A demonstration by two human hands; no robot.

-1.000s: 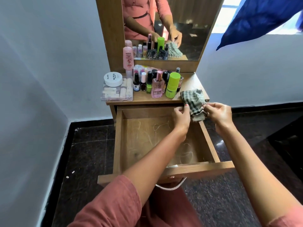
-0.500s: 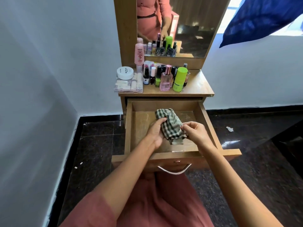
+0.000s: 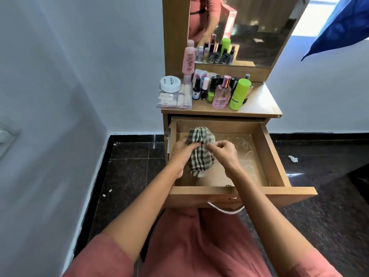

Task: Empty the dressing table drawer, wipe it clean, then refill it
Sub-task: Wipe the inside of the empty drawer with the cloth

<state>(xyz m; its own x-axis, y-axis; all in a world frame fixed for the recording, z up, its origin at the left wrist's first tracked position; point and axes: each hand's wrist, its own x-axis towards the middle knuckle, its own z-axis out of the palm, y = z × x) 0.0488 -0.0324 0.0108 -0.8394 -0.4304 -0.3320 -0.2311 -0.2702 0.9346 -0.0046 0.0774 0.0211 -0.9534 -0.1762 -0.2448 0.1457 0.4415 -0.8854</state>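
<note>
The wooden drawer (image 3: 273, 156) of the dressing table is pulled out, and its dusty floor shows pale scribbled marks. Over its left half I hold a bunched green-and-white checked cloth (image 3: 200, 156). My left hand (image 3: 182, 151) grips the cloth's left side. My right hand (image 3: 224, 151) pinches its right edge with thumb and fingertips. On the table top (image 3: 259, 102) stand several cosmetics: a green bottle (image 3: 239, 93), a pink perfume bottle (image 3: 222, 94), small nail polish bottles (image 3: 203, 89), a tall pink tube (image 3: 188, 61), a white jar (image 3: 170, 83) on a clear organiser box (image 3: 173, 99).
A mirror (image 3: 249, 27) rises behind the cosmetics. The white wall corner lies to the left, with dark tiled floor (image 3: 129, 166) around the table. A curved metal handle (image 3: 225, 209) hangs on the drawer front. A blue cloth (image 3: 343, 23) hangs at the upper right. A white scrap (image 3: 293, 158) lies on the floor.
Both hands carried the checked cloth from the table top's right edge down into the drawer, then leftward over its left half. The view shifted to the left.
</note>
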